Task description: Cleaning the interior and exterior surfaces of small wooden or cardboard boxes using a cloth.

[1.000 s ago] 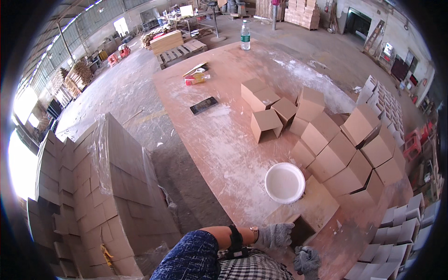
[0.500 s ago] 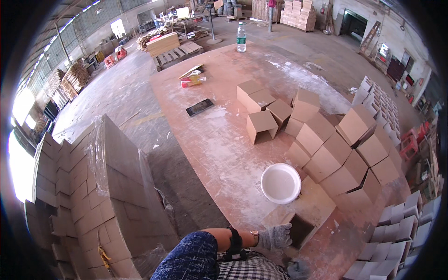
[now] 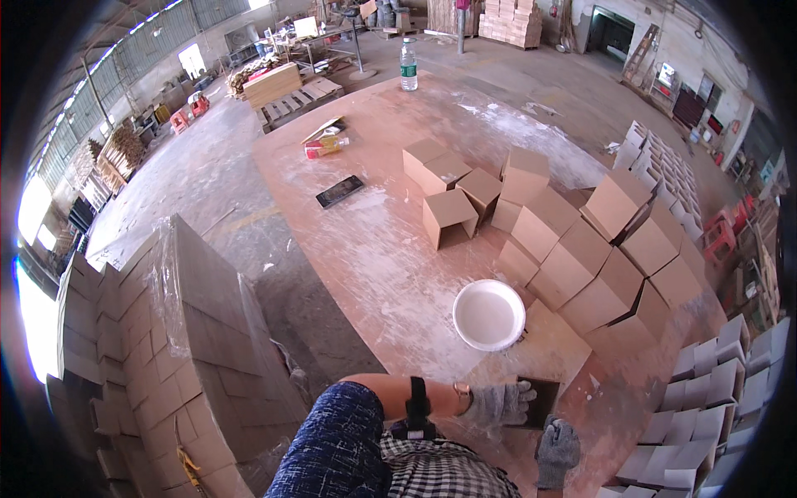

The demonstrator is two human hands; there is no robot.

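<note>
My left hand [image 3: 501,404], in a grey knit glove, reaches in from the left with its fingers around the left edge of a brown cardboard box [image 3: 542,402]. The box's dark open end shows beside the fingertips; much of the rest is hidden. Just right of it and nearer to me is my right hand [image 3: 557,446], also gloved, with its fingers curled closed; what they hold, if anything, is hidden. Under the box lies a flat brown board [image 3: 554,342]. A white bowl [image 3: 489,314] with pale contents stands beyond my left hand.
Several open cardboard boxes [image 3: 573,253] are grouped on the table [image 3: 365,274], right of the bowl. Farther off are a phone [image 3: 339,192], a red-and-yellow packet [image 3: 326,147] and a water bottle [image 3: 408,65]. Stacked cartons [image 3: 224,332] stand at left, more boxes [image 3: 706,415] at right.
My right hand has come up into fuller view, right of the box. The left hand stays at the box, whose dark opening has turned. The whole view has shifted slightly.
</note>
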